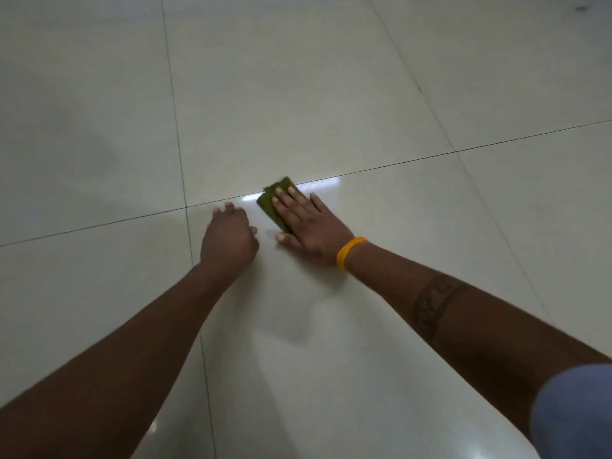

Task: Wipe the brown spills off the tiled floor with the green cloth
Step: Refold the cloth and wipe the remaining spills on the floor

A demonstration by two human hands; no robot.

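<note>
Green cloth (277, 203) lies under flat right hand (306, 225).

You are seeing no readable text, label or number; the dark band (433, 301) marked around the right forearm is too blurred to read.
</note>
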